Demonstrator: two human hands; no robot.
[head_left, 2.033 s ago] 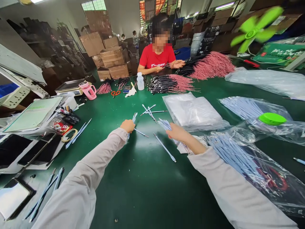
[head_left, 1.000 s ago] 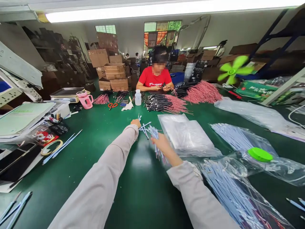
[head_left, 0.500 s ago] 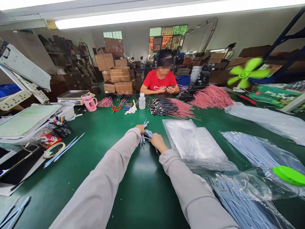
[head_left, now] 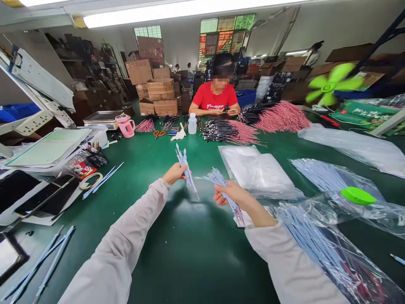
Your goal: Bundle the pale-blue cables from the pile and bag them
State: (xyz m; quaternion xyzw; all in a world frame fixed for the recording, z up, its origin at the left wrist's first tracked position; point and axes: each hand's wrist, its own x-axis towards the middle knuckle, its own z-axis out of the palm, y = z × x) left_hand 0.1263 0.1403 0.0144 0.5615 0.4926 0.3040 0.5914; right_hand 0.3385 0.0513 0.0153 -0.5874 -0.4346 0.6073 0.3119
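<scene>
My left hand (head_left: pixel 176 173) is closed round a small bundle of light-blue cables (head_left: pixel 186 166), which slants above the green table. In my right hand (head_left: pixel 232 194) is a thicker bundle of light-blue cables (head_left: pixel 218 176), its pale connector ends pointing up and left, its darker ends hanging below the palm. A gap separates the two bundles. Just beyond my right hand lies a stack of clear plastic bags (head_left: pixel 259 169). Bagged blue cables (head_left: pixel 310 236) rest right of my right forearm, under a clear bottle with a green lid (head_left: pixel 357 195).
Across the table sits a person in a red shirt (head_left: pixel 215 98), behind piles of black-and-pink cables (head_left: pixel 228 131). A white bottle (head_left: pixel 192 123), orange scissors (head_left: pixel 159 134) and pink mug (head_left: pixel 125 126) stand or lie far left. Loose blue cables (head_left: pixel 103 181), a tape roll (head_left: pixel 91 181) and a green fan (head_left: pixel 329 86) flank me.
My hands have moved apart, left hand leftward and right hand rightward, each with its own cable bundle. Before, the bundles were close together. The view has tilted slightly downward.
</scene>
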